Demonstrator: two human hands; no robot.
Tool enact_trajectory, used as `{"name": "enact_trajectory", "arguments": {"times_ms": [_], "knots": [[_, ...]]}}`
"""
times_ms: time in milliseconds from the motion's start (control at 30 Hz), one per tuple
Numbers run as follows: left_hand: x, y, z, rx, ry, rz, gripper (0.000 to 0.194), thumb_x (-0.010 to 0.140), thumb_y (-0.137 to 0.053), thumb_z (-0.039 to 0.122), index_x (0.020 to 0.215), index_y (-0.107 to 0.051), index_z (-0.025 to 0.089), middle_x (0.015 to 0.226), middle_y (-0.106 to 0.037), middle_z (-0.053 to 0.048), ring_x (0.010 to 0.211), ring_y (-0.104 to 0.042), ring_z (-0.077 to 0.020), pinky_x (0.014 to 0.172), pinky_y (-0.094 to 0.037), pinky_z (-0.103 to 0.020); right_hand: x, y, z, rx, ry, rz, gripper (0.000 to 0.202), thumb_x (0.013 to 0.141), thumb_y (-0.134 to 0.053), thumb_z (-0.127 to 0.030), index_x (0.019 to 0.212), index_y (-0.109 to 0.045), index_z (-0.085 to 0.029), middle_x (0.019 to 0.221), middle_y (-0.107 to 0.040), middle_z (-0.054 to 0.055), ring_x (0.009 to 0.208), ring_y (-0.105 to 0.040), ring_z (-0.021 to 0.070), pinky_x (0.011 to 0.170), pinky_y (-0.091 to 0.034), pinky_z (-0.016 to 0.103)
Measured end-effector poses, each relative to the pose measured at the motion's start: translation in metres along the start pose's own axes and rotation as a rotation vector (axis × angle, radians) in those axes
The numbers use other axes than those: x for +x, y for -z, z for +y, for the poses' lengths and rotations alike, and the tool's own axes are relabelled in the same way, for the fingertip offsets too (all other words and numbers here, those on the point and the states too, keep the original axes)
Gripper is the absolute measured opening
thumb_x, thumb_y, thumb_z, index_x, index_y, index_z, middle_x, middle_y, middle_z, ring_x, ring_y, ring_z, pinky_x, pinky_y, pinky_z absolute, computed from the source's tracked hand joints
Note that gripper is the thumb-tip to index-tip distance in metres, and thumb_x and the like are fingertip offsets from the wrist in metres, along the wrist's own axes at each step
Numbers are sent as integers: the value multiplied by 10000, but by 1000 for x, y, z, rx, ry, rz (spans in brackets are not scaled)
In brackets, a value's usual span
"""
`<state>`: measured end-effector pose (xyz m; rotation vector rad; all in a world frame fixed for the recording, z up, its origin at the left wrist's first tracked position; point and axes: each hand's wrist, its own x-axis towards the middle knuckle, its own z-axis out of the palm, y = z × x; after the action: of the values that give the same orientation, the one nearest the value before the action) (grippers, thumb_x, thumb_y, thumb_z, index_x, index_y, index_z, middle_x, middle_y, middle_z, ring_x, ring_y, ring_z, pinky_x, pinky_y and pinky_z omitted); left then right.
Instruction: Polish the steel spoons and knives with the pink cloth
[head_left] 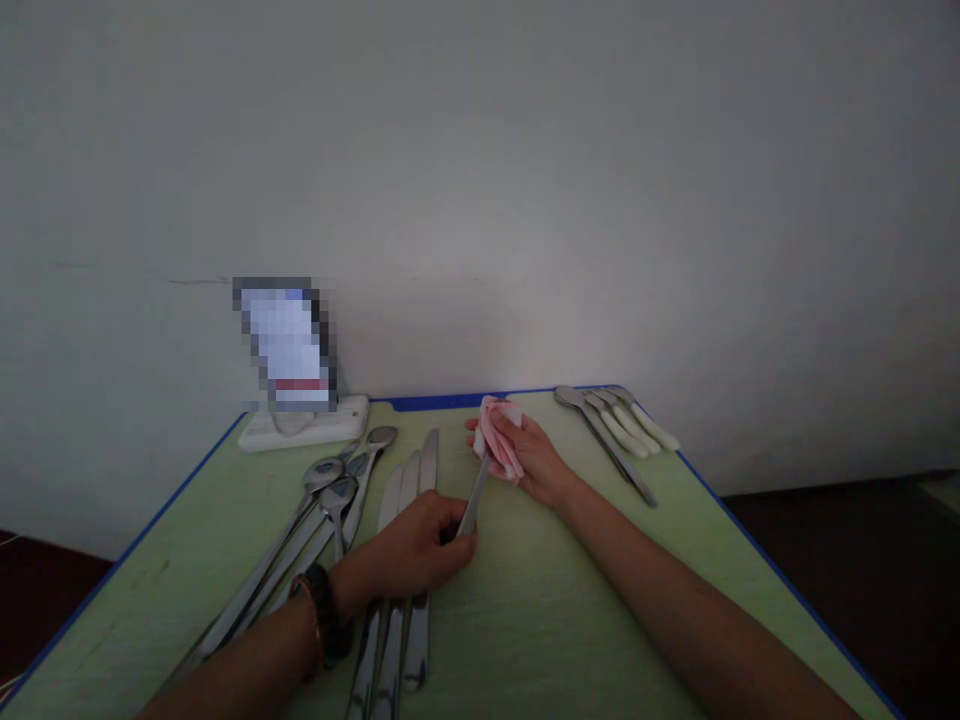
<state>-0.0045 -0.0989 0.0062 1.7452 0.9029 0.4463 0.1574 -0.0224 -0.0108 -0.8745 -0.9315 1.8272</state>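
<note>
My left hand (420,545) is closed around the handle of a metal utensil (474,500) above the middle of the table. A pink and white cloth (498,440) covers the utensil's far end, so its kind is hidden. My right hand (529,458) holds the cloth around that end, fingers wrapped. Beneath and beside my left hand lie three table knives (416,640), blades pointing away. Left of them is a pile of metal spoons and other long cutlery (289,545), partly behind my left forearm.
Metal spoons (611,445) and forks with pale handles (626,430) lie at the back right. A screen device (289,345) stands on a white base (300,425) at the back left. The green table (555,620) meets a wall behind.
</note>
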Motion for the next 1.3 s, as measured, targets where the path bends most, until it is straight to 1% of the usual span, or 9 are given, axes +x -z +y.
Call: {"name": "enact_trajectory", "arguments": {"times_ms": [267, 400, 567, 667, 1000, 1100, 1300], "knots": [[0, -1, -1, 47, -10, 1, 156, 729, -424, 208, 578, -411, 173, 492, -373, 72, 424, -326, -57, 396, -247, -160, -1, -3, -2, 29, -5, 5, 261, 789, -625, -388, 795, -666, -130, 647, -674, 50, 536, -614, 125, 377, -430, 172], [-1, -1, -2, 63, -30, 11, 145, 735, -427, 190, 592, -433, 166, 515, -381, 69, 444, -334, -57, 410, -259, -156, -1, -4, -2, 27, 15, 1, 240, 793, -622, -376, 802, -660, -140, 659, -677, 48, 534, -613, 127, 353, -411, 164], [-1, 0, 0, 71, -4, -5, 147, 745, -429, 212, 610, -456, 162, 519, -394, 66, 444, -344, -62, 407, -258, -160, -1, -4, -1, 26, 11, -1, 240, 791, -623, -380, 798, -650, -142, 631, -669, 46, 546, -619, 135, 354, -403, 164], [-1, 0, 1, 82, -11, -5, 146, 741, -425, 209, 608, -459, 160, 528, -405, 61, 455, -354, -64, 414, -263, -158, -1, -4, -1, 28, 15, 4, 245, 781, -634, -385, 810, -645, -142, 623, -665, 40, 536, -613, 134, 350, -401, 168], [0, 0, 0, 109, -8, -8, 162, 734, -418, 188, 573, -413, 168, 511, -370, 66, 451, -333, -61, 415, -248, -159, -2, -5, -1, 29, 9, 18, 228, 773, -645, -377, 843, -633, -160, 619, -665, 30, 523, -608, 134, 369, -420, 180], [0, 0, 1, 105, -17, -8, 147, 728, -418, 182, 582, -428, 165, 518, -386, 65, 453, -345, -61, 422, -259, -158, -1, -4, 0, 32, 15, 27, 241, 760, -656, -383, 851, -631, -162, 648, -674, 31, 531, -612, 136, 359, -412, 178], [0, -1, 2, 106, -15, -9, 142, 734, -417, 195, 597, -438, 163, 527, -394, 61, 462, -350, -65, 426, -264, -160, 0, -3, 1, 17, 3, 40, 241, 756, -651, -394, 817, -628, -162, 742, -698, 43, 553, -627, 137, 388, -454, 199]]}}
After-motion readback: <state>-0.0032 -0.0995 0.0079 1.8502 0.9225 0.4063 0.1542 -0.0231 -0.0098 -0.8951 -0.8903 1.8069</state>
